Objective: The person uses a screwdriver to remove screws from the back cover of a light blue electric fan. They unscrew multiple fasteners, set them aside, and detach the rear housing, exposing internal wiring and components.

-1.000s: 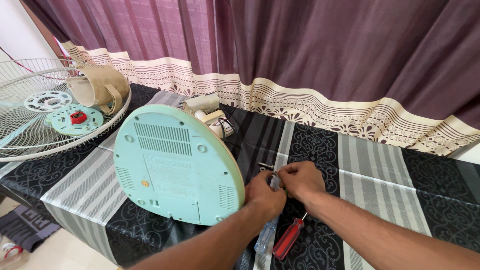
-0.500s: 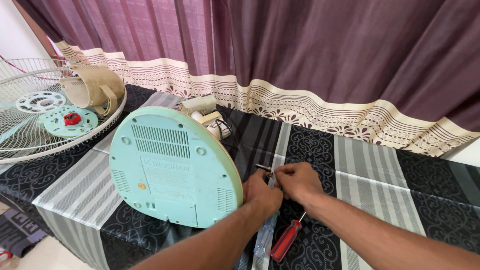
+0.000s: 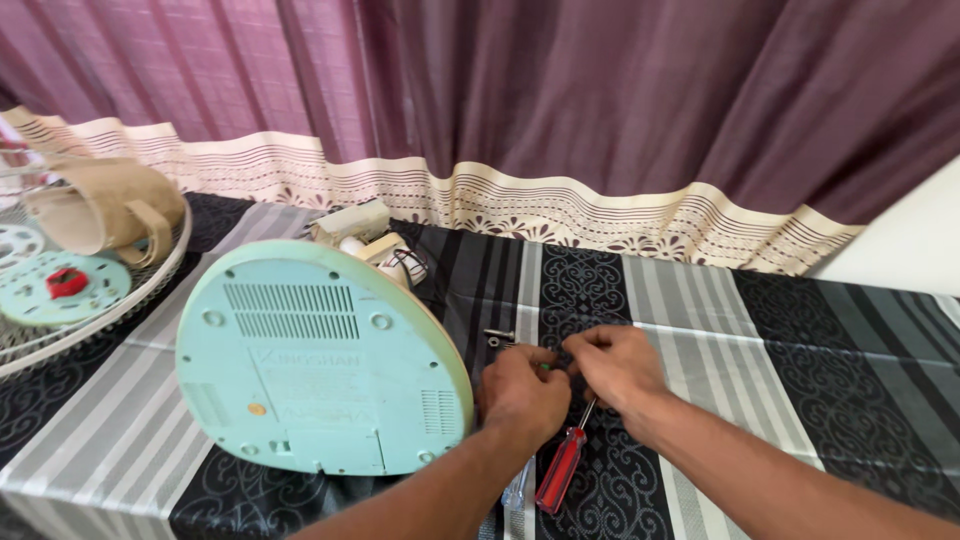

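Mint-green plastic fan base (image 3: 315,365) tipped up on edge, flat underside facing the camera, vent slots and screw holes showing. Standing on a black-and-grey patterned tablecloth (image 3: 800,350).

Left hand (image 3: 523,390) reaching in from bottom centre, forearm angled up and right, knuckles up, fingers curled down tight, right beside the base's right rim, maybe just brushing it. Right hand (image 3: 615,362) coming in from the lower right, wrist bent, thumb and fingers pinched toward the left hand. Both sets of fingertips meeting over a small green-tipped bit (image 3: 544,366), hard to say what it is or which hand actually has it. Neither hand open, both closed in a pinch; can't tell how firm.

Small loose screws (image 3: 498,337) on the cloth just above the left hand, apart from both hands. Red-handled screwdriver (image 3: 560,468) lying on the cloth just below the hands, shaft running up under the right hand, not gripped. Clear-handled screwdriver (image 3: 517,490) just beside it to the left, mostly hidden by the left forearm.

Behind the base: cream motor unit (image 3: 365,235) with wires. Far left: wire fan guard (image 3: 140,300) holding a beige motor cover (image 3: 105,210) and a green disc with a red centre (image 3: 62,285).

Plenty of open cloth to the right of the hands. Maroon curtain (image 3: 600,90) along the back edge, table's front edge near the forearms.
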